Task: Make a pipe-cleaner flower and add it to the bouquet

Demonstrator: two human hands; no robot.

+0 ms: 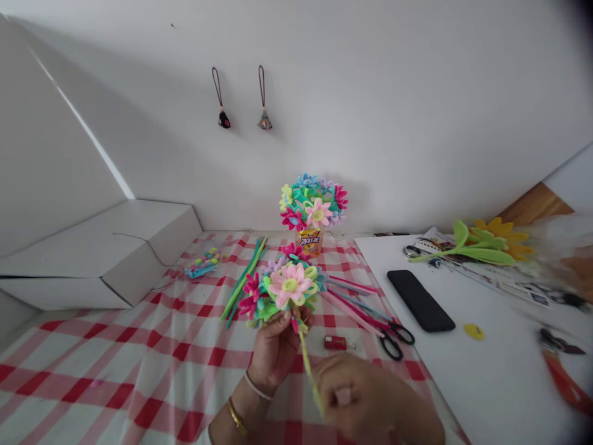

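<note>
My left hand point(273, 349) grips a bunch of pipe-cleaner flowers point(290, 287) in pink, green, yellow and blue, with a pink-and-yellow bloom on top. A yellow-green pipe-cleaner stem point(308, 371) runs down from the bunch into my right hand point(356, 395). That hand is blurred and closed around the stem's lower end. Just beyond my hands lie loose pink, teal and green pipe cleaners point(352, 303), with black-handled scissors point(393, 340) on them. A small red sharpener point(335, 342) sits near my right hand.
A pipe-cleaner flower ring point(312, 207) tops a printed cup at the back of the red-checked cloth point(139, 364). Green pipe cleaners and a bead strip lie left. On a white board at right are a black phone, a felt sunflower, pliers and papers.
</note>
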